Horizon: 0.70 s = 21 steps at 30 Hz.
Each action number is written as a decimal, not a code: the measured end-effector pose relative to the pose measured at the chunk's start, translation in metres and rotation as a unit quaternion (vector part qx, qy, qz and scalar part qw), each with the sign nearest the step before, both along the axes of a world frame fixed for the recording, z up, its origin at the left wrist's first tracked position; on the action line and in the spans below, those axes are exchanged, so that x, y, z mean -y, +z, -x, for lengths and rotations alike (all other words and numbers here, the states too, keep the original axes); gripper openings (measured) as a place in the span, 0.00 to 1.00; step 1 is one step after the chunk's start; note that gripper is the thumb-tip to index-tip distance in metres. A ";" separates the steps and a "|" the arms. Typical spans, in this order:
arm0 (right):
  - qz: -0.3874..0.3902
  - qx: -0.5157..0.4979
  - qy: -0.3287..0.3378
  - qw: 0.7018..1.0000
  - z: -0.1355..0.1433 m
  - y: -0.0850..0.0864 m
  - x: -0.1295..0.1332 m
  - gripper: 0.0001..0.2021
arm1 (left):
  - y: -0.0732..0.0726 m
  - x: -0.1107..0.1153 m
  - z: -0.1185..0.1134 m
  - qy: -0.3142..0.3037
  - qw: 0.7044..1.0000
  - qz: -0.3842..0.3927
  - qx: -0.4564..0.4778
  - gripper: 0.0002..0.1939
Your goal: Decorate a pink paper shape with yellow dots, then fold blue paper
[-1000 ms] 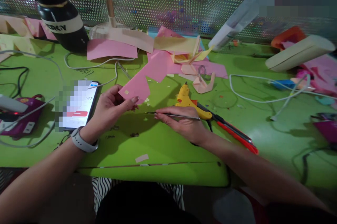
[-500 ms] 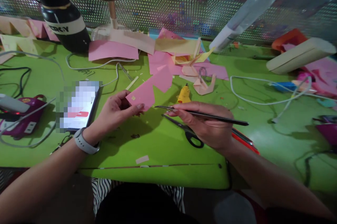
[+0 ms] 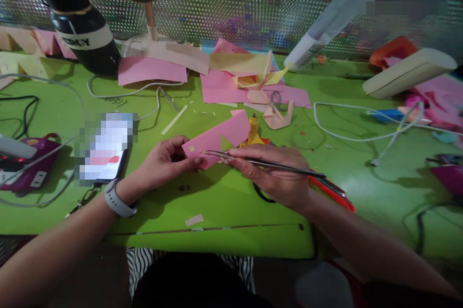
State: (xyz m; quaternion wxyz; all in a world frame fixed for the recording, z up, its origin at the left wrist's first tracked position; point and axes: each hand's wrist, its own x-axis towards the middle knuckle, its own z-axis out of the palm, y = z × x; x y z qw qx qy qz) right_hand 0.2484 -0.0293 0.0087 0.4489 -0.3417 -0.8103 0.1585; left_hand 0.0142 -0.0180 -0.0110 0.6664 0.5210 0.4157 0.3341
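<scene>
A folded pink paper (image 3: 213, 138) with a small pale square near its left end is pinched at its lower left by my left hand (image 3: 167, 163). Dark tweezers (image 3: 267, 163) lie in the closed fingers of my right hand (image 3: 277, 173), their tips over the lower part of the pink paper. Whether the tips grip anything is too small to tell. Behind the paper stands a small yellow object (image 3: 254, 130). Black-handled scissors (image 3: 263, 194) lie mostly hidden under my right hand, beside a red cutter (image 3: 334, 193).
A phone (image 3: 106, 148) and a purple socket block (image 3: 34, 165) are on the left. A black bottle (image 3: 88, 40) and fan (image 3: 150, 18) stand behind. Paper pieces (image 3: 220, 86) lie at the back, a white cable (image 3: 347, 141) at the right.
The pink paper has moved slightly right and down and is tilted differently. The tweezers' tips, formerly beside it, are now over it. My right hand has shifted a little left and covers more of the scissors.
</scene>
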 end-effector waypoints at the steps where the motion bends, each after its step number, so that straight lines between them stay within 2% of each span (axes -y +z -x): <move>1: -0.003 0.003 -0.002 1.000 0.000 0.000 0.000 0.06 | 0.000 0.000 0.000 -0.001 1.000 0.002 0.003 0.15; 8: -0.014 -0.006 0.020 1.000 0.000 -0.001 -0.002 0.07 | -0.001 -0.001 0.000 0.005 0.999 0.016 0.037 0.14; 21: 0.072 -0.060 0.025 0.995 0.000 -0.001 -0.003 0.10 | 0.004 -0.002 -0.001 0.016 0.997 0.046 0.060 0.13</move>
